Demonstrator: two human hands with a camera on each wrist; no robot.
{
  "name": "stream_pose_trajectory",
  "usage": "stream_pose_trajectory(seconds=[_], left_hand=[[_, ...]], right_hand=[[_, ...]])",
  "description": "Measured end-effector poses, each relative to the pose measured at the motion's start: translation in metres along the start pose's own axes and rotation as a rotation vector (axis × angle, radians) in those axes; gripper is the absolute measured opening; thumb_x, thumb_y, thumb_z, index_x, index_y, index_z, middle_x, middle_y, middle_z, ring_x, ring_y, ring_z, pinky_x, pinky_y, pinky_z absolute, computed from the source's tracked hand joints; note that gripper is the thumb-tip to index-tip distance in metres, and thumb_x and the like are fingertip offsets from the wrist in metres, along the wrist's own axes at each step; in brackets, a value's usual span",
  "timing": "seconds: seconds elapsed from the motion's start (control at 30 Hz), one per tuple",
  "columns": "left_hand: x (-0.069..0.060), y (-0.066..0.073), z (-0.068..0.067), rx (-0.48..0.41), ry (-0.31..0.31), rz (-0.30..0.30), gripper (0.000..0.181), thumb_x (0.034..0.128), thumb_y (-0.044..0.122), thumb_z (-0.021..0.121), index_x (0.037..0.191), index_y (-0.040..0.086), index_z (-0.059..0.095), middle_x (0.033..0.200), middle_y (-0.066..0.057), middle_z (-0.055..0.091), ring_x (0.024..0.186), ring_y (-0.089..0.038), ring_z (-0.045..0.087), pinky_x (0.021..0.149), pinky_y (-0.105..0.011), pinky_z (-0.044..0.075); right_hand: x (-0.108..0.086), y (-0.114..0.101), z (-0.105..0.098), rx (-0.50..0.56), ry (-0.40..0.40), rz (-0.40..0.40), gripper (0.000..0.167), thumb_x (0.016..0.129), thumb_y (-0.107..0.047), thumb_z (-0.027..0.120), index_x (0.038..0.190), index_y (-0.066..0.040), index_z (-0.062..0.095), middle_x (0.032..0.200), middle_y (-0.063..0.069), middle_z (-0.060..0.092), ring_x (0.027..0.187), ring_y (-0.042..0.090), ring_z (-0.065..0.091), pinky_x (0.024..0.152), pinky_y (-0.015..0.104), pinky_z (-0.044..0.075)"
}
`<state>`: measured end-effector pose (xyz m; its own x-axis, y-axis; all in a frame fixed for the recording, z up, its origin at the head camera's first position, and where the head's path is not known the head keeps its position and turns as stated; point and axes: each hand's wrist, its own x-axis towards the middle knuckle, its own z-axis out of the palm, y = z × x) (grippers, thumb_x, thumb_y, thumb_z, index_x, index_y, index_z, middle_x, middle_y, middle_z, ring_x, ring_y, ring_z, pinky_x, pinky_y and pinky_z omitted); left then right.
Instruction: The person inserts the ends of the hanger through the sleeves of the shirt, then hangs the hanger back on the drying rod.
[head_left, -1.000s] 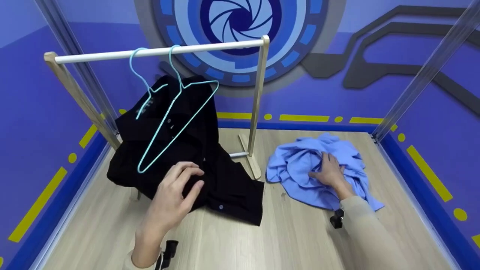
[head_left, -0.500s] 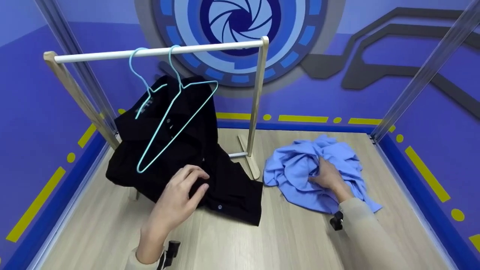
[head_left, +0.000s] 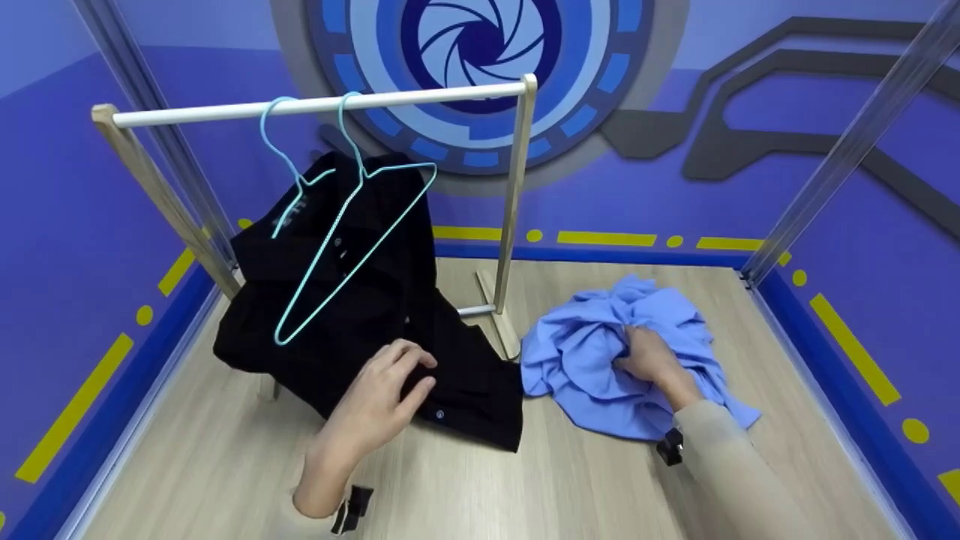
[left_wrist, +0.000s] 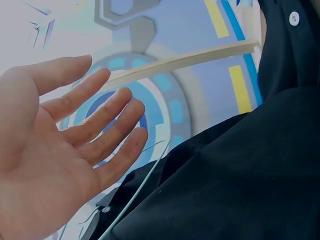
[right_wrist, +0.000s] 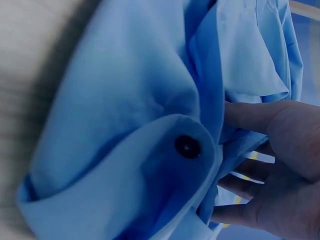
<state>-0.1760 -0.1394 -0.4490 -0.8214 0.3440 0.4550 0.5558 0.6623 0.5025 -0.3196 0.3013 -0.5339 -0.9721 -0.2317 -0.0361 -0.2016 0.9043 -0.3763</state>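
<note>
A crumpled light blue shirt (head_left: pixel 577 352) lies on the right of the wooden surface. My right hand (head_left: pixel 652 360) grips its folds from above, the fingertips buried in the cloth. In the right wrist view the thumb and fingers (right_wrist: pixel 245 187) close on the fabric, near a dark button. Over the lower part of a black shirt (head_left: pixel 472 382) hovers my left hand (head_left: pixel 386 394), fingers relaxed and holding nothing. The left wrist view shows its palm (left_wrist: pixel 47 170) bare. The black shirt hangs around the rear of two light blue hangers, its lower end spread on the surface.
A rack with a white rail (head_left: pixel 442 94) and wooden legs (head_left: pixel 517 187) stands at the back left. The front hanger (head_left: pixel 375 253) carries no garment. Blue printed walls enclose the wood-grain surface (head_left: pixel 525 487).
My right hand has sunk deeper into the blue shirt and drawn it slightly left and nearer. The left hand has drifted right above the black shirt.
</note>
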Motion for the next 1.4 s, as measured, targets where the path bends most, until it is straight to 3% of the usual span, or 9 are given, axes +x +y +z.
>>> stream_pose_trajectory(seconds=[0.3,0.53,0.73,0.9,1.17,1.4], left_hand=[[0.005,0.005,0.014,-0.025,-0.087,0.039,0.018,0.0973,0.013,0.071,0.115,0.009,0.07,0.113,0.0,0.062,0.108,-0.019,0.059,0.097,-0.044,0.049],[0.009,0.007,0.024,-0.023,-0.136,0.039,0.019,0.0976,0.014,0.07,0.115,0.007,0.069,0.113,-0.001,0.063,0.107,-0.02,0.06,0.096,-0.044,0.049],[0.009,0.004,0.035,-0.026,-0.183,0.04,0.02,0.0986,0.014,0.069,0.116,0.004,0.069,0.114,-0.003,0.063,0.105,-0.021,0.061,0.093,-0.044,0.05],[0.009,0.002,0.04,-0.033,-0.217,0.019,0.021,0.1,0.017,0.068,0.117,0.005,0.069,0.115,-0.003,0.062,0.107,-0.021,0.06,0.094,-0.044,0.049],[0.01,-0.001,0.046,-0.038,-0.215,0.031,0.02,0.0978,0.013,0.069,0.115,0.001,0.069,0.113,-0.005,0.063,0.106,-0.023,0.061,0.093,-0.045,0.05],[0.011,-0.002,0.053,-0.038,-0.212,0.027,0.02,0.0964,0.012,0.07,0.113,0.001,0.069,0.111,-0.006,0.064,0.106,-0.024,0.061,0.093,-0.044,0.05]], right_hand=[[-0.003,-0.011,0.0,-0.022,-0.01,-0.023,0.035,0.081,-0.004,0.083,0.105,0.011,0.062,0.1,0.028,0.065,0.103,0.05,0.062,0.091,0.059,0.05],[-0.007,-0.016,0.003,-0.047,-0.023,-0.036,0.023,0.082,-0.001,0.081,0.09,0.002,0.059,0.089,0.02,0.063,0.094,0.045,0.064,0.083,0.056,0.052],[-0.011,-0.02,0.006,-0.052,-0.009,-0.067,0.024,0.078,0.004,0.079,0.081,-0.002,0.056,0.077,0.012,0.058,0.078,0.032,0.06,0.071,0.051,0.051],[-0.014,-0.021,0.008,-0.089,0.033,-0.153,0.025,0.07,0.009,0.074,0.076,-0.003,0.053,0.071,0.011,0.055,0.072,0.031,0.058,0.066,0.05,0.05],[-0.019,-0.027,0.011,-0.059,0.06,-0.194,0.027,0.068,0.013,0.074,0.076,-0.002,0.054,0.068,0.005,0.048,0.066,0.024,0.049,0.06,0.046,0.046],[-0.021,-0.045,0.018,-0.047,0.021,-0.251,0.029,0.069,0.013,0.075,0.075,-0.005,0.053,0.068,0.002,0.045,0.067,0.022,0.047,0.06,0.044,0.045]])
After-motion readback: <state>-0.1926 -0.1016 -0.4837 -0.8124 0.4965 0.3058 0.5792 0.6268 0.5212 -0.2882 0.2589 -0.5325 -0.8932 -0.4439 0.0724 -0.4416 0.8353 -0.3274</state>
